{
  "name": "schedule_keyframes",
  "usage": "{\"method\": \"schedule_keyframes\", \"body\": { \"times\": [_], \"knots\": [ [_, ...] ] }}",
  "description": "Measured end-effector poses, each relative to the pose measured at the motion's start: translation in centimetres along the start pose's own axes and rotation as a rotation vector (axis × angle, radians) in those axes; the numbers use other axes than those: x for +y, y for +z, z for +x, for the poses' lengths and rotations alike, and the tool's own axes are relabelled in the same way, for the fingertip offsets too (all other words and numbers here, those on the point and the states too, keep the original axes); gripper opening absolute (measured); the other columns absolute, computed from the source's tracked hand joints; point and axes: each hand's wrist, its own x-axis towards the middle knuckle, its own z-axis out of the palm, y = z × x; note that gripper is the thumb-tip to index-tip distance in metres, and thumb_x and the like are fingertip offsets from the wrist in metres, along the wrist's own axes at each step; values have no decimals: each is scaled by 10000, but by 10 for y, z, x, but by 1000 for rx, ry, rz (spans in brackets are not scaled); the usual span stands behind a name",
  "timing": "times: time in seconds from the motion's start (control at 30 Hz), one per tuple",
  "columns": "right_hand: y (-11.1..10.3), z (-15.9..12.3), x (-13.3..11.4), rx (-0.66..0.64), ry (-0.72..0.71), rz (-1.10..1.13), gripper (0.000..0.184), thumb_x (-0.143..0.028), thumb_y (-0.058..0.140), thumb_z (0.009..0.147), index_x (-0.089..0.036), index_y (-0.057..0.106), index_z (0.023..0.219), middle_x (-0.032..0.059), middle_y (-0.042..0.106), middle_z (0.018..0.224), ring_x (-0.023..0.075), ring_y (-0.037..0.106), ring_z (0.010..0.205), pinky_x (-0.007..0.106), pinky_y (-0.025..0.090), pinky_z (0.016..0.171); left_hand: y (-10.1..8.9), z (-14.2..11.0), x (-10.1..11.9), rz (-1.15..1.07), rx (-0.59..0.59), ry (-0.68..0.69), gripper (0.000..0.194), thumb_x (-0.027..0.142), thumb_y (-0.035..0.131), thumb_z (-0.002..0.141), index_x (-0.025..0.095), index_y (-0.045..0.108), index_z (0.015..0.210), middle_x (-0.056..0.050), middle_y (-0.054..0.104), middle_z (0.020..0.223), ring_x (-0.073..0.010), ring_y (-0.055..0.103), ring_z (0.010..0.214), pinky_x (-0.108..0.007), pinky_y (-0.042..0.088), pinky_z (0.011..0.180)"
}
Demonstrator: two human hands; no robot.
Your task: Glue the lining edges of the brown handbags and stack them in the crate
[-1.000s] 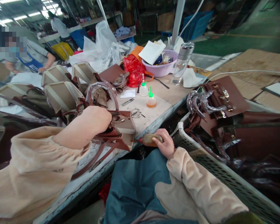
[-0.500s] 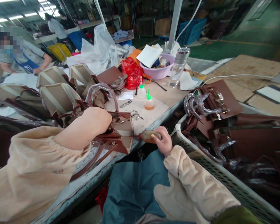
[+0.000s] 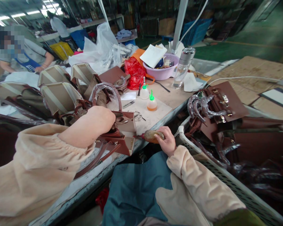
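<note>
A brown handbag (image 3: 122, 133) lies on its side at the table's near edge, its mouth facing right. My left hand (image 3: 101, 121) reaches into it; the fingers are hidden inside. My right hand (image 3: 167, 142) is closed round a small squeeze bottle (image 3: 152, 135) with a red nozzle. The nozzle tip touches the bag's right edge. A plastic-wrapped handle (image 3: 106, 91) arches up behind the bag.
Two glue bottles (image 3: 152, 102), scissors (image 3: 138, 116), a water bottle (image 3: 182, 67), a purple basin (image 3: 161, 70) and a red bag (image 3: 134, 70) stand behind. Several beige-lined bags (image 3: 58, 97) crowd the left. A white crate (image 3: 202, 150) of brown bags is on the right. Another person (image 3: 25, 56) works far left.
My right hand has brought the squeeze bottle a little left and up, so its nozzle now meets the bag's edge. My left hand stays inside the bag.
</note>
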Motion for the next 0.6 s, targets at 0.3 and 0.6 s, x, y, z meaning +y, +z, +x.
{"method": "schedule_keyframes", "body": {
  "times": [0.3,0.6],
  "knots": [
    [1,1,4,-4,-20,3,92,-318,623,879,-228,630,890,40,598,872,214,590,852,379,517,776,-11,13,5,81,-158,-4,310,88,473,807,39,754,928,-244,728,987,-387,693,939,-506,564,797],
    [-2,-2,4,-30,-43,-7,85,-308,637,881,-227,630,906,36,604,885,210,599,877,367,521,787,-14,10,5,93,-111,21,322,69,456,814,37,751,939,-235,732,978,-371,695,945,-465,555,806]
  ]
}}
